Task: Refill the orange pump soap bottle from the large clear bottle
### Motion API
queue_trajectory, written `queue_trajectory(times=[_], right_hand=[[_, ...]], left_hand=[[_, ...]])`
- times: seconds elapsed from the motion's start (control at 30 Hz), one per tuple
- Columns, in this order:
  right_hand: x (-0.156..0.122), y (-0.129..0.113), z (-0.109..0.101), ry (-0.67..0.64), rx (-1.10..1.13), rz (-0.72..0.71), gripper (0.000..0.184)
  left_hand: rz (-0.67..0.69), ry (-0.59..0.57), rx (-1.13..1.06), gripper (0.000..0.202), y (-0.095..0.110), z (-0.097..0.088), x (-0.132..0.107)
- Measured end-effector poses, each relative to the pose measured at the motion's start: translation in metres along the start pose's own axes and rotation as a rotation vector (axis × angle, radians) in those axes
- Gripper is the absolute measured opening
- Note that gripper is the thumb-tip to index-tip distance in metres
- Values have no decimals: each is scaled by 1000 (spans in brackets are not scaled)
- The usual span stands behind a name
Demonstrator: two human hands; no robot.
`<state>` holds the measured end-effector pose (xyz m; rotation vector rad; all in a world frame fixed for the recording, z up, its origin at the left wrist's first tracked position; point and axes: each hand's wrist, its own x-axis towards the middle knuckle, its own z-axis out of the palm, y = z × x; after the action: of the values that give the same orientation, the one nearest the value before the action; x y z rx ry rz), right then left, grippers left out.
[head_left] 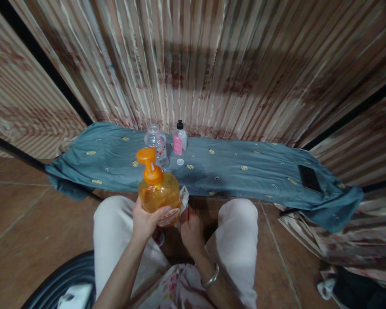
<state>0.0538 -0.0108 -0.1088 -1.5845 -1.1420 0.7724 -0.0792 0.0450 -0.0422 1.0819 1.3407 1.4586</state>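
Observation:
My left hand (147, 222) is wrapped round an orange pump bottle (158, 192), holding it upright above my knees. My right hand (190, 228) is closed on a white cloth (183, 198) pressed against the bottle's right side. I sit with both knees in white trousers. On the blue-grey embroidered cloth (231, 169) ahead stand a clear plastic bottle (156, 143) and a small white bottle with a pink label and black cap (179, 138). A small white cap (180, 162) lies in front of them.
A black phone (309, 178) lies on the right end of the blue-grey cloth. Striped curtains hang behind and at both sides. The floor is brown tile. A dark round object (61, 281) sits at lower left, and dark cloth lies at lower right.

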Motion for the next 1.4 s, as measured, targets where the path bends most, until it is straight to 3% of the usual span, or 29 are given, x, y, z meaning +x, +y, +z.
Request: queue_trajectory(times=[0.13,0.37,0.57,0.83,1.03,1.2,1.4], right_hand=[[-6,-7,3,34,-7,-84,55],[9,-25,12,164,-148,-519,62],[13,-36,6,103,-275,-681,70],[1,-30,2,105,-324,-798,73],[-7,-15,10,84,-378,-773,58],[-12,-7,21,193,-422,-817,44],[-18,1,23,163,-413,-796,51]], left_hand=[[-25,21,-10,75,-8,5,-2],[-75,-72,-127,74,-18,9,-5],[-105,-123,-204,74,-6,11,-5],[-178,-93,-189,64,-1,8,-2],[-158,-72,-233,69,-11,7,-3],[-172,-62,-276,77,-9,7,-4],[-156,-58,-278,76,-12,4,-4]])
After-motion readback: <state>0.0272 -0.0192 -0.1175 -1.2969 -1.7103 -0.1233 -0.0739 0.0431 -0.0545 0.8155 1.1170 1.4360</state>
